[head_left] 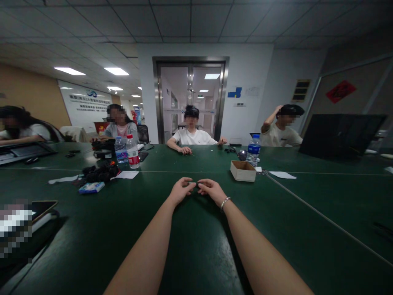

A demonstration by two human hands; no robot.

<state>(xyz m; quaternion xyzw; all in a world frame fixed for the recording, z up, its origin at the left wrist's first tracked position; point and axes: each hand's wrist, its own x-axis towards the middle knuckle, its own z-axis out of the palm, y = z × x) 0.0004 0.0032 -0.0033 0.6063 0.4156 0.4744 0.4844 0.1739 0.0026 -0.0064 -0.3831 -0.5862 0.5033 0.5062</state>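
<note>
Both arms reach forward over the green table (196,237), and the hands nearly meet at its middle. My left hand (181,191) is closed in a pinch; a small pale sliver shows at its fingertips, too tiny to name. Opposite it, my right hand (212,191), with a silver bracelet (225,203) on the wrist, pinches a small dark piece (198,185). Whether the two bits touch or form one thing, I cannot tell. Beyond the right hand stands an open cardboard box (243,172), its inside mostly hidden.
A red-labelled bottle (133,153) and a blue-labelled bottle (120,150) stand left; another bottle (253,150) is behind the box. Black gear (101,172) and a tissue pack (91,187) lie left. A monitor (340,135) stands right. A person (193,135) sits opposite, others alongside.
</note>
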